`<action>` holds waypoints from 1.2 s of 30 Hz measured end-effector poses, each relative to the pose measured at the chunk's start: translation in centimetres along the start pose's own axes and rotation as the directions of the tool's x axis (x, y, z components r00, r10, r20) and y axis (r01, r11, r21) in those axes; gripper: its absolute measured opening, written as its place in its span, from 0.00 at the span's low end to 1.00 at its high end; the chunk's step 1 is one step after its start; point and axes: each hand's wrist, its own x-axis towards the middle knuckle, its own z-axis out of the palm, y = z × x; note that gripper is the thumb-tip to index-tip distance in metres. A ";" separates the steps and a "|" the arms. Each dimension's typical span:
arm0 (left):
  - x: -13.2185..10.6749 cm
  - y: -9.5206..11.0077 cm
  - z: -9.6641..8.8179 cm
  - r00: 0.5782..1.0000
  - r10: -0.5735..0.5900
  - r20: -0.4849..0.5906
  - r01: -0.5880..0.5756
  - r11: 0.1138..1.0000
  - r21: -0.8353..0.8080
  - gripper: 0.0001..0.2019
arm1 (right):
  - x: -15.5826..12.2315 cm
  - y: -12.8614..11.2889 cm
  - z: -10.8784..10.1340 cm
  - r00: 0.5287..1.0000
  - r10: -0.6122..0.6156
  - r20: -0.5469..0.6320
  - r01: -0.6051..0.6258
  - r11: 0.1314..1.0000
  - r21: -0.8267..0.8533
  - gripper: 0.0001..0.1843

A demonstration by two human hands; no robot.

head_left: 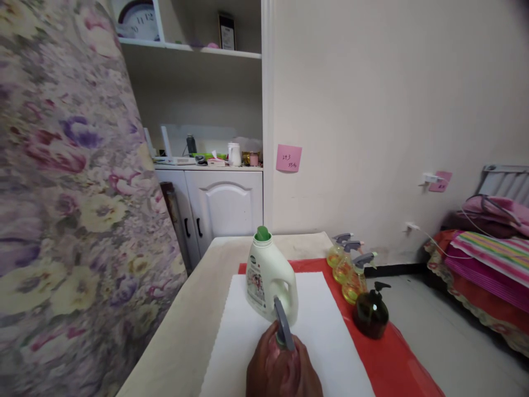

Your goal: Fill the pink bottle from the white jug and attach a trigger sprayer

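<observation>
I see the spray bottle (284,328) upright on the near side of the detergent jug (270,281), its grey head pointing at the jug. My right hand (283,372) rises from below, fingers curled tight round the bottle's neck. Right of the jug stands a dark pump bottle (371,315).

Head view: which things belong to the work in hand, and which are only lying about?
In hand: hand, held sprayer, jug, white sheet.
Lying about: yellow sprayers, pump bottle, pink note, clock.
</observation>
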 end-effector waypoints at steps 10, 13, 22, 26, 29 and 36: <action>1.1 0.2 -0.3 0.990 0.131 0.060 -0.139 0.977 0.159 0.13 | 0.0 -0.1 0.1 0.997 0.066 0.050 -0.067 0.997 0.024 0.22; 1.3 -0.9 -1.0 0.972 0.183 0.145 -0.199 0.974 0.106 0.18 | -0.1 -0.1 0.2 0.999 0.019 0.045 -0.021 0.999 0.044 0.21; 1.5 0.3 -0.1 0.981 0.181 0.067 -0.190 0.969 0.157 0.09 | 0.0 0.0 0.0 0.996 0.054 0.064 -0.058 0.997 0.058 0.19; 1.8 -0.5 -0.7 0.964 0.189 0.186 -0.204 0.977 0.063 0.12 | -0.1 0.3 0.3 1.000 -0.012 -0.008 0.012 1.000 0.010 0.21; 1.9 -1.3 -0.7 0.976 0.158 0.149 -0.166 0.985 0.040 0.19 | 0.0 0.3 0.2 0.999 -0.022 0.026 0.021 1.000 0.022 0.21; 1.7 -0.3 -0.1 0.980 0.190 0.057 -0.196 0.973 0.125 0.08 | 0.1 0.4 0.1 1.000 0.004 0.030 -0.007 0.993 0.115 0.22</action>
